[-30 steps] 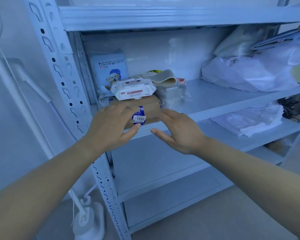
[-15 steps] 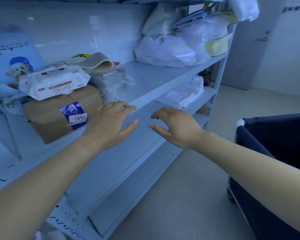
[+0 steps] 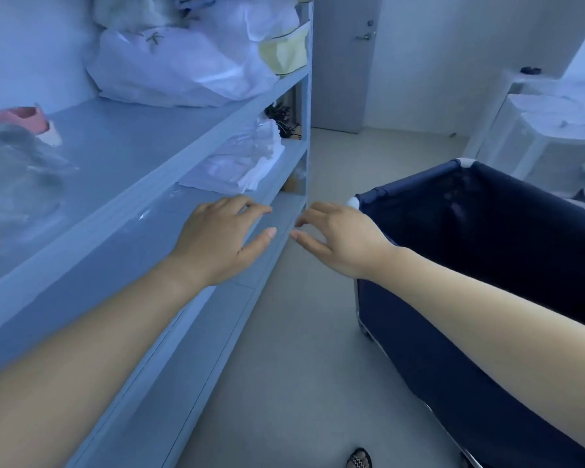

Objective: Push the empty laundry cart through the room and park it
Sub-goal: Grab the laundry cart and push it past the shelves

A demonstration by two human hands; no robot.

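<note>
Grey shelving unit (image 3: 196, 153) left of both empty hands holds white plastic bags (image 3: 183, 65) and folded white cloths (image 3: 244, 163); navy laundry cart (image 3: 487, 265) stands on the floor (image 3: 284, 349)

I can read no text, label or number anywhere here, neither on the shelf (image 3: 169, 153) nor the bags (image 3: 183, 69).

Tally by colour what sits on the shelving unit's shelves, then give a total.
White: 2, the bulky plastic bag on the upper shelf and the folded cloth pile on the shelf below it.
Pale yellow: 1, the box.
Pink: 1, the small item.
Black: 1, the tangled bundle.
Total: 5. The blurred things at far left are not counted.
</note>
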